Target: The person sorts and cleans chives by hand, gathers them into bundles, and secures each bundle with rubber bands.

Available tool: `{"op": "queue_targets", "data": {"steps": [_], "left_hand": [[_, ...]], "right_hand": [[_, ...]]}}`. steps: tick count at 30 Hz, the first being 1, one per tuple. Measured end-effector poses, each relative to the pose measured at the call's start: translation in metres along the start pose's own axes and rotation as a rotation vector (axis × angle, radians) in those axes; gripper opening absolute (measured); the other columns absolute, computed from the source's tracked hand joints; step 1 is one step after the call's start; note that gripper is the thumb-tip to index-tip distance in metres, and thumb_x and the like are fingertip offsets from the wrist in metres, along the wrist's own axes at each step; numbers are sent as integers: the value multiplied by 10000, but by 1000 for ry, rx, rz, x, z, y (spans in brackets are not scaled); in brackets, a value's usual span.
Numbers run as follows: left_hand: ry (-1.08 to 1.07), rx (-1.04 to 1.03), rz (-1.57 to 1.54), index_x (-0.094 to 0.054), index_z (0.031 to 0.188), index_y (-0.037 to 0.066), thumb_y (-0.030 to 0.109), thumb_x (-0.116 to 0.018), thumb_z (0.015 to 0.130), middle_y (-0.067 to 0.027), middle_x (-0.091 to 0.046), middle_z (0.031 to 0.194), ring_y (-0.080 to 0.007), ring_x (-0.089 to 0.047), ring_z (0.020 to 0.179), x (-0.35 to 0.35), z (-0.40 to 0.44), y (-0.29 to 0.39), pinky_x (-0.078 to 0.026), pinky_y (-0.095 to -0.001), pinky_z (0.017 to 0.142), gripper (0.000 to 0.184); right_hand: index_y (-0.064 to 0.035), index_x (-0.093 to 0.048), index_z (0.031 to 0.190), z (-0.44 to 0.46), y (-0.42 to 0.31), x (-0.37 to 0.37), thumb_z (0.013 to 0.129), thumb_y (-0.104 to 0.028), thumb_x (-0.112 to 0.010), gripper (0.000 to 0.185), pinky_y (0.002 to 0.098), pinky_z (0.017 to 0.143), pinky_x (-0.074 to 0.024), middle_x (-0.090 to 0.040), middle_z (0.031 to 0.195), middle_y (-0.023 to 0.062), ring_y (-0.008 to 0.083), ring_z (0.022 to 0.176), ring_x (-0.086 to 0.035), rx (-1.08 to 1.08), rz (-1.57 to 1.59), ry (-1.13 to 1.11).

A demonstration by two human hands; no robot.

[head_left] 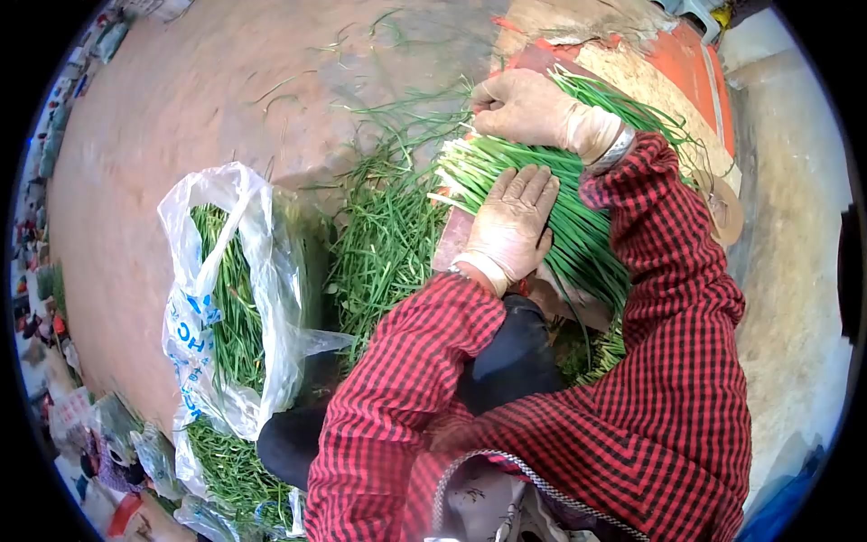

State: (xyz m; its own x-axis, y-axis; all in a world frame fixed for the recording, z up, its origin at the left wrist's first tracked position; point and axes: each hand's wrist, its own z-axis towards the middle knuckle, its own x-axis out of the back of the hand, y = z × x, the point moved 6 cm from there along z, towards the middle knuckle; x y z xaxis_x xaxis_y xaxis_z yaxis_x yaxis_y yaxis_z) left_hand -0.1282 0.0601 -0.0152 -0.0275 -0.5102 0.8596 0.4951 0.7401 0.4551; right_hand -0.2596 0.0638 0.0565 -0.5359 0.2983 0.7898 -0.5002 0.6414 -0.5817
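A thick bundle of chives [578, 194] lies across a reddish-brown board [454, 237], white ends to the left and green leaves trailing right. My left hand [515, 221], in a thin pale glove, rests flat on the bundle near its white ends, fingers stretched out. Just beyond it, my right hand [533, 108], gloved too, is above the far side of the bundle. Its fingers are curled together into a pinch at the white ends; what is between them, if anything, is hidden.
Loose green trimmings [388, 244] are heaped on the floor left of the bundle. A clear plastic bag [280, 352] with blue print holds more greens. Flattened cardboard [673, 81] lies at the far right, with a tape roll [725, 208] near it. Assorted goods line the left edge.
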Motion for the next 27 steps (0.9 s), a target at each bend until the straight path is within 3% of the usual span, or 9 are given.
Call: {"op": "queue_targets", "data": {"steps": [5, 8, 12, 15, 16, 19, 22, 24, 27], "left_hand": [[-29, -20, -15, -482, 1303, -74, 338, -590, 832, -247, -393, 1433, -353, -334, 1370, 4, -1, -3, -229, -444, 1159, 635], [152, -50, -379, -547, 1186, -104, 301, -600, 839, -281, -427, 1379, -393, -371, 1328, 34, -29, -13, -296, -407, 1130, 535], [228, -30, -362, -671, 1038, 60, 211, -581, 877, -117, -657, 993, -301, -635, 945, 115, -117, -38, -513, -399, 820, 238], [216, 468, -280, -697, 939, 44, 179, -618, 890, -114, -693, 857, -263, -670, 816, 156, -224, -102, -532, -369, 750, 164], [81, 988, -532, -685, 985, 20, 202, -601, 921, -82, -700, 854, -181, -668, 797, 165, -268, -130, -529, -337, 732, 211], [416, 1477, -646, -665, 1063, -3, 197, -594, 899, -50, -689, 823, -123, -619, 722, 182, -417, -225, -498, -271, 699, 269], [589, 1410, -571, -558, 1256, 3, 190, -615, 877, -106, -663, 1043, -159, -615, 874, 219, -471, -282, -495, -287, 753, 426], [956, 1209, -490, -348, 1451, 13, 172, -627, 862, -178, -481, 1393, -247, -488, 1246, 258, -501, -339, -433, -338, 981, 671], [1245, 986, -272, -287, 1474, 9, 183, -639, 887, -165, -430, 1422, -220, -489, 1246, 374, -463, -312, -412, -325, 1017, 706]], "right_hand": [[-8, -626, 1072, 15, -57, 7, 863, -264, -618, 331, 242, 567, -454, -592, 702, 16, 82, 636, -572, -16, 354, 46], [-15, -537, 1290, 26, -88, -33, 862, -274, -672, 519, 255, 610, -474, -604, 788, 30, 99, 673, -575, 221, 57, -13], [-12, -583, 1227, 42, -122, -89, 893, -267, -640, 424, 255, 675, -493, -630, 854, 44, 98, 762, -592, 97, 315, -246], [-3, -596, 1190, 60, -169, -169, 900, -255, -629, 386, 256, 686, -519, -648, 949, 52, 99, 763, -608, 149, 602, -513], [7, -572, 1224, 70, -182, -202, 901, -242, -618, 410, 264, 683, -531, -648, 948, 65, 106, 767, -619, 166, 651, -636], [-2, -566, 1255, 102, -252, -258, 897, -269, -589, 447, 287, 681, -538, -662, 936, 119, 143, 782, -641, 292, 435, -771], [4, -607, 1211, 158, -290, -226, 904, -360, -586, 477, 295, 773, -540, -683, 981, 145, 195, 848, -660, 455, -11, -412], [-7, -633, 1178, 204, -294, -175, 928, -341, -584, 420, 309, 835, -540, -685, 1032, 123, 216, 914, -666, 350, 120, -191], [-5, -545, 1249, 259, -280, -144, 914, -287, -654, 451, 295, 774, -536, -673, 956, 118, 125, 858, -617, 357, 784, -27]]}}
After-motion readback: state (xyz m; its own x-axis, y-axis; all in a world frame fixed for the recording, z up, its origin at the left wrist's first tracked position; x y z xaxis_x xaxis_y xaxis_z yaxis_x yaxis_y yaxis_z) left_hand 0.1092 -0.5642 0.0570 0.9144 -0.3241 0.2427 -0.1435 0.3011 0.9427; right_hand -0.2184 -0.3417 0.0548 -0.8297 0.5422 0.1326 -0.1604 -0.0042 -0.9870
